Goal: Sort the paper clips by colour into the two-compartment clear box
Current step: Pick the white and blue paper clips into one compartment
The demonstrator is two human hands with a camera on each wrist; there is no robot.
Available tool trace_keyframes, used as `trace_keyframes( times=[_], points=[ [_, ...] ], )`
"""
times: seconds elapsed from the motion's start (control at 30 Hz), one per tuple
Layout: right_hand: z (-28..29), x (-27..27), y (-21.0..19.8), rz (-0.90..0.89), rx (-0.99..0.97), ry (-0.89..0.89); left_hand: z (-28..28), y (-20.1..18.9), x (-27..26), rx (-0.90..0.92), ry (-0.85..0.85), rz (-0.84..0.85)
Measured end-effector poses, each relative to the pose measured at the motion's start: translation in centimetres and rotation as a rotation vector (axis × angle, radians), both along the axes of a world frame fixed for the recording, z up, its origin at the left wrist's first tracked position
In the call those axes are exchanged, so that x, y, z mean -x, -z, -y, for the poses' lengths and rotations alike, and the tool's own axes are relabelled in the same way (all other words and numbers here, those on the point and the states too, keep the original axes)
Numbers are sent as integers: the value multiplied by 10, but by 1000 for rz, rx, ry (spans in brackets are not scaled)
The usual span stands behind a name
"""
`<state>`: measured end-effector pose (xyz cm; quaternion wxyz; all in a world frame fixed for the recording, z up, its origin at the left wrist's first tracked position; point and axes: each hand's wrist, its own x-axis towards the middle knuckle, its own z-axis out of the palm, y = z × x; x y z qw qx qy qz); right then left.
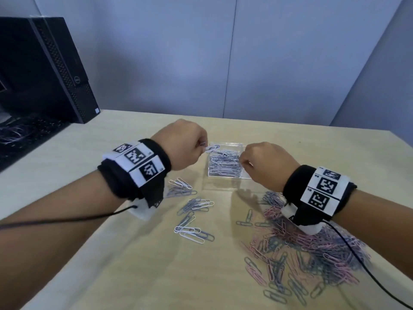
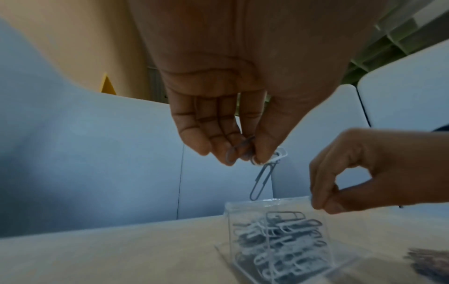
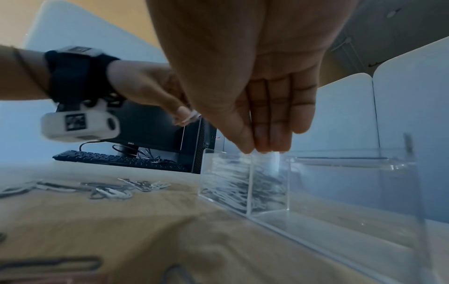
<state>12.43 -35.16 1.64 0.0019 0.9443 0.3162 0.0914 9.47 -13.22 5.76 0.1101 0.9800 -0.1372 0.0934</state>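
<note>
The clear box point(image 1: 223, 175) stands mid-table; its left compartment point(image 3: 226, 180) holds white and grey clips, while the right compartment point(image 3: 340, 192) looks empty. Just over the box's left rim, my left hand point(image 1: 202, 146) pinches a few white and grey paper clips point(image 1: 212, 147). In the left wrist view one grey clip point(image 2: 260, 182) dangles from that pinch above the box point(image 2: 279, 240). My right hand point(image 1: 244, 163) pinches the box's top edge point(image 2: 313, 201) between thumb and fingertips point(image 3: 262, 146). Loose white and grey clips point(image 1: 192, 204) lie in front of the box.
A large heap of pink, blue and grey clips point(image 1: 301, 249) covers the table's right front, under my right wrist. A black computer tower point(image 1: 44, 68) and keyboard point(image 1: 22, 135) sit at the far left. Blue partition walls point(image 1: 223, 52) close the back.
</note>
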Motion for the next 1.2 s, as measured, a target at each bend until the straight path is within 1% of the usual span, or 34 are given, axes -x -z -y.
trace_keyframes(
  times=[0.07, 0.13, 0.2, 0.27, 0.33, 0.4, 0.47, 0.57, 0.63, 0.7, 0.77, 0.87, 0.93, 1.03, 1.07, 1.2],
  points=[
    [-2, 1, 1, 24, 30, -2, 14, -4, -19, -67, 7, -34],
    [-3, 1, 4, 96, 65, -26, 27, -3, -35, -139, 26, -54],
    [-3, 1, 8, 161, 115, -66, 39, 1, -47, -213, 42, -68],
    [-5, 2, 9, 180, 165, -84, 49, 8, -54, -260, 44, -86],
    [-6, 5, 5, 168, 185, -87, 53, 15, -57, -278, 46, -110],
    [-7, 9, 0, 166, 159, -89, 52, 23, -58, -244, 37, -132],
    [-10, 12, -3, 142, 156, -83, 45, 26, -56, -185, 26, -130],
    [-10, 13, -3, 98, 166, -49, 27, 17, -45, -84, 24, -89],
    [-10, 16, -6, 84, 192, -32, 10, 13, -32, -61, 8, -82],
    [-12, 16, -7, 71, 221, -25, -9, 14, -16, -65, -29, -125],
    [-15, 18, -11, 48, 237, -8, -27, 20, 2, -109, -65, -212],
    [-23, 23, -10, 50, 202, -20, -47, 32, 22, -155, -89, -296],
    [-34, 29, -5, -36, 139, -71, -54, 38, 31, -173, -88, -328],
    [-52, 41, 3, -284, 58, -170, -55, 48, 40, -183, -74, -343],
    [-58, 44, 6, -328, 56, -193, -55, 50, 43, -180, -70, -343],
    [-69, 51, 14, -352, 145, -214, -53, 57, 46, -142, -76, -334]
  ],
)
